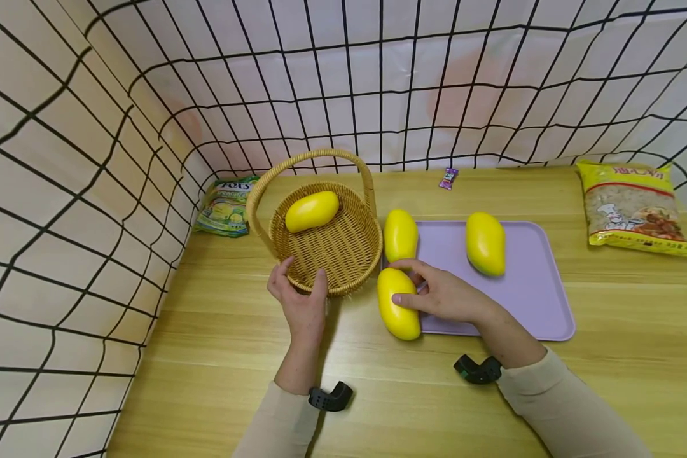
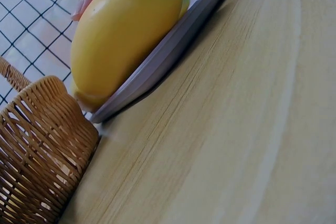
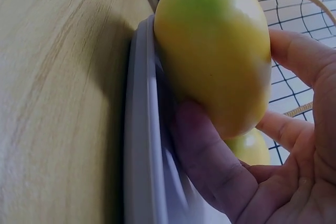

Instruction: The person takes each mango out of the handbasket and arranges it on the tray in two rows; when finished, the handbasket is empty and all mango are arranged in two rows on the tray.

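Observation:
In the head view my right hand (image 1: 448, 294) holds a yellow mango (image 1: 397, 312) at the tray's near left corner. The right wrist view shows its thumb (image 3: 205, 150) on one side of this mango (image 3: 212, 51) and fingers on the other. My left hand (image 1: 302, 305) grips the near rim of a round wicker basket (image 1: 372, 267) with a tall handle; part of its grip is hidden. One mango (image 1: 312, 211) lies inside the basket. Two more mangoes rest on the lilac tray (image 1: 527, 299): one at its left edge (image 1: 401, 234), another farther right (image 1: 485, 244).
A green snack bag (image 1: 227, 207) lies behind the basket at left. At the back is a small purple wrapped sweet (image 1: 449, 179). A yellow food packet (image 1: 635, 210) lies at the far right. Black grid netting over white sheeting walls the wooden table's back and sides.

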Available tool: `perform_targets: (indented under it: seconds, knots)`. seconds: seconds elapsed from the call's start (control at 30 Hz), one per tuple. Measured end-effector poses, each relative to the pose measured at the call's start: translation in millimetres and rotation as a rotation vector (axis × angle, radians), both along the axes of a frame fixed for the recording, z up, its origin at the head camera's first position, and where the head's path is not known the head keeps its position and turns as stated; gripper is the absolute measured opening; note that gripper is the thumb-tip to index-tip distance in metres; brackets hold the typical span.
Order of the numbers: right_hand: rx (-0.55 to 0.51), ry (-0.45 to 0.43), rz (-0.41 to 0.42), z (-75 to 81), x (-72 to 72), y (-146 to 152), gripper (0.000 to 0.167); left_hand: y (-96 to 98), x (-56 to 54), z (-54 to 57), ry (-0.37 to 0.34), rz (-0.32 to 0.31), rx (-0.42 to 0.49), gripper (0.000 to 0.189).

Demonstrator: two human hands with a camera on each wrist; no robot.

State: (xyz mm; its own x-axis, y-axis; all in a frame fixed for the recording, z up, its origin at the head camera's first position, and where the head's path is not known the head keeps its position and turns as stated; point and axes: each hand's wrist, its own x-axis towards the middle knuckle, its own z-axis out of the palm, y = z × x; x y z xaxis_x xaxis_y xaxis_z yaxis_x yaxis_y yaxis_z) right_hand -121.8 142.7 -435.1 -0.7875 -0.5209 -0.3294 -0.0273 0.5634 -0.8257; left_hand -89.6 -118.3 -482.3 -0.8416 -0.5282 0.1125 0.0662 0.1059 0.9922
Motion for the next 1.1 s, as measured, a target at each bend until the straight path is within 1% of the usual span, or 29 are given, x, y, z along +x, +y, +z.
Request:
perform_targets:
  seconds: [0.33,0.6,0.8,1.1]
  knots:
    - [0.032,0.020,-0.013,2.5,0.5,-0.1,0.070,0.3,0.0,1.5,-0.011,0.001,0.007,0.056]
    - [0.043,0.033,-0.016,1.0,0.3,-1.2,0.071,0.3,0.5,1.6,-0.015,-0.003,0.011,0.056]
    - [0.063,0.048,-0.013,2.4,0.5,-1.3,0.071,0.7,0.6,1.2,-0.012,-0.002,0.001,0.055]
    - [0.061,0.072,-0.003,1.6,0.3,0.1,0.070,0.8,0.6,0.9,-0.002,-0.002,0.000,0.055]
